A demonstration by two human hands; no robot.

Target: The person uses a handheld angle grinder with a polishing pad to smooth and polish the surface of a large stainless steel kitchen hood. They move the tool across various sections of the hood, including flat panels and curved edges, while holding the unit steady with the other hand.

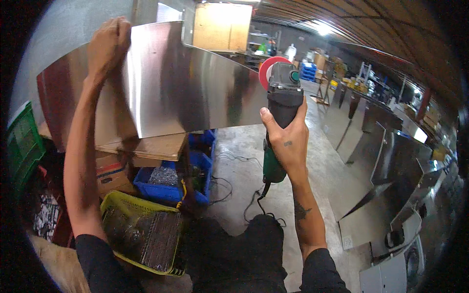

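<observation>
A wide sheet of shiny metal (205, 93) stands on edge above a small wooden table (166, 148). My left hand (108, 46) is closed over its upper edge, left of a raised step in the outline. In my right hand (289, 136) is an angle grinder (284, 102), held upright with its dark head at the top. The grinder's red disc (266, 72) is at the right end of the sheet; I cannot tell whether it touches the edge. From the grinder's lower end a black cord (264, 191) runs to the floor.
Below the table are a blue crate (161, 188) of small metal pieces and a cardboard box (112, 178). A yellow-green basket (122, 202) stands closer, left of my legs. A green crate (24, 141) is at far left. Large metal panels (400, 156) line the right side. Cables (224, 188) cross the floor.
</observation>
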